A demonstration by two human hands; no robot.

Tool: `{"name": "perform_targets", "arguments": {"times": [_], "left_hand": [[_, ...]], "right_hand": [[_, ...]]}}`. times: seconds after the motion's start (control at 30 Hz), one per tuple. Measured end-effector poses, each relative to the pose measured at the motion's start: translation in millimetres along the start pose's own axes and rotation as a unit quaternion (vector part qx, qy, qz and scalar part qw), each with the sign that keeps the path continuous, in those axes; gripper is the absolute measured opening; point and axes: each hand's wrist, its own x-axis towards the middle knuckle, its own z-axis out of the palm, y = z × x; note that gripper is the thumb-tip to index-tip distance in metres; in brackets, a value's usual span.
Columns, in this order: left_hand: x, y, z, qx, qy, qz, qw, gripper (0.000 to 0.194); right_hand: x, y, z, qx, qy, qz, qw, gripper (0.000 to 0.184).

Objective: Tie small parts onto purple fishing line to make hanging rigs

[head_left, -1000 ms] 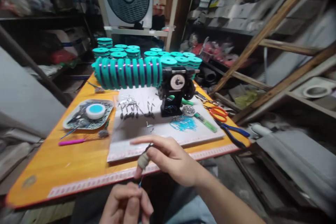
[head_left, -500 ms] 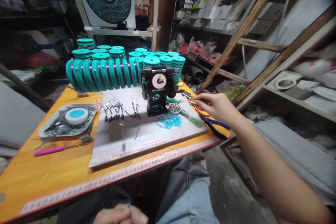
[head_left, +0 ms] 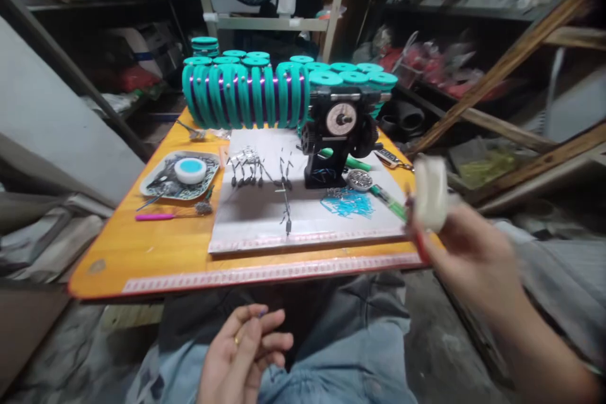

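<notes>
Holding a cream-coloured piece up near the right edge of the yellow table; right hand closed on its lower part. Outline blurred, exact type unclear. Judged light and stiff, its surface likely smooth enough to slip — best taken low on the broad sides, thumb opposite fingers. Left hand over the jeans, in front of the table: part-open, fingers loosely curled, a dark blue speck at the fingertips — cannot tell whether pinched. Speck probably near weightless, easily dropped; suits a fingertip hold only.
</notes>
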Motion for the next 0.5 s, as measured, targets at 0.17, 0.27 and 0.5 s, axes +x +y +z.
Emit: {"name": "perform_targets", "arguments": {"times": [0.17, 0.27, 0.5], "left_hand": [[9.0, -6.2, -8.0, -0.016, -0.043, -0.012, 0.999, 0.041], [13.8, -10.3, -15.5, -0.014, -0.070, 0.022, 0.997, 0.033], [11.7, -11.4, -16.2, -0.004, -0.094, 0.063, 0.994, 0.019]], "right_hand": [[-61.9, -76.3, 31.7, 0.138, -0.233, -0.058, 0.961, 0.046], [-83.7, -89.7, 53.5, 0.181, -0.240, -0.066, 0.952, 0.047], [-100.6, -92.1, 72.7, 0.142, -0.216, -0.105, 0.960, 0.042]]}}
